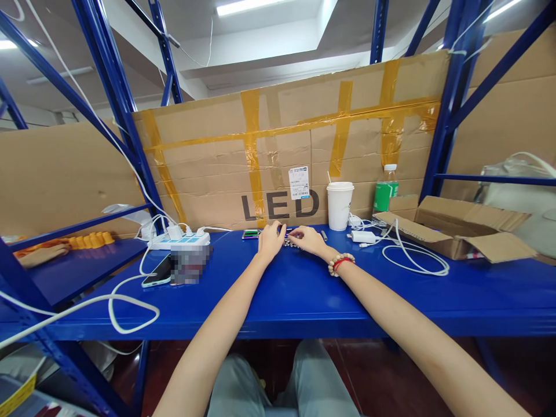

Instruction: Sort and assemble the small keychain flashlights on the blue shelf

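Note:
Both arms reach across the blue tabletop [299, 289] to small things at its back edge. My left hand [271, 239] has its fingers bent inward, and what they hold, if anything, is hidden. Facing it, my right hand [307, 240] has a beaded bracelet on its wrist and its fingertips drawn together in a pinch; I cannot make out what is between them. Small shiny pieces [288, 242] lie between the hands, too small to name. A flat green and dark item [251, 234] shows left of my left hand. A short grey stick-like thing [324, 236] lies beyond my right hand.
A white lidded cup [339, 207] with a straw and a green-labelled bottle [386, 190] stand behind right. White cables [417, 269] and an open cardboard box [456, 229] lie rightward. At left are a power strip [176, 238] and a phone [158, 271]. A cardboard sheet [208, 174] backs the table.

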Tool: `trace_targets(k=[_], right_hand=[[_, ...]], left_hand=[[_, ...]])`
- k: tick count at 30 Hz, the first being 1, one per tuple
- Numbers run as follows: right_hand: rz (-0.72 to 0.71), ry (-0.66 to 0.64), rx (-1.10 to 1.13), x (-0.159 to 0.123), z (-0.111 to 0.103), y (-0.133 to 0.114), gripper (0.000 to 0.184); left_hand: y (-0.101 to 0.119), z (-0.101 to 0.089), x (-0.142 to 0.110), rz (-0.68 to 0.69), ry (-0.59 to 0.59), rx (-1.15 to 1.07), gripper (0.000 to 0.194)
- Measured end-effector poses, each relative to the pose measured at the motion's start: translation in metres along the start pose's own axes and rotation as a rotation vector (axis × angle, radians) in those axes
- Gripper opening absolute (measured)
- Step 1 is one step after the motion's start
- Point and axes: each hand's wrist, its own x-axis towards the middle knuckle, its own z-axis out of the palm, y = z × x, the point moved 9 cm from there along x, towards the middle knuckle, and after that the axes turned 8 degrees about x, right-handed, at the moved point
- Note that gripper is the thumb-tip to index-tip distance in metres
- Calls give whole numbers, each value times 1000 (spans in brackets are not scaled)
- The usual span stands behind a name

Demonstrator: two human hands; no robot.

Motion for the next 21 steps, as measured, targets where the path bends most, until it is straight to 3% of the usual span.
trace_targets(k=[3, 7, 15, 21], right_hand=[[-127, -101, 143, 0, 20, -17, 19], [-163, -77, 224, 2, 25, -22, 23], [87, 131, 46, 4, -8, 12, 31], [186, 126, -170, 0, -24, 29, 25]], left_hand=[[3, -2, 0, 41, 29, -66, 24], [3, 0, 0, 41, 29, -136, 23], [-11, 4, 0, -98, -16, -21, 32], [-18, 5, 1, -132, -21, 45, 29]])
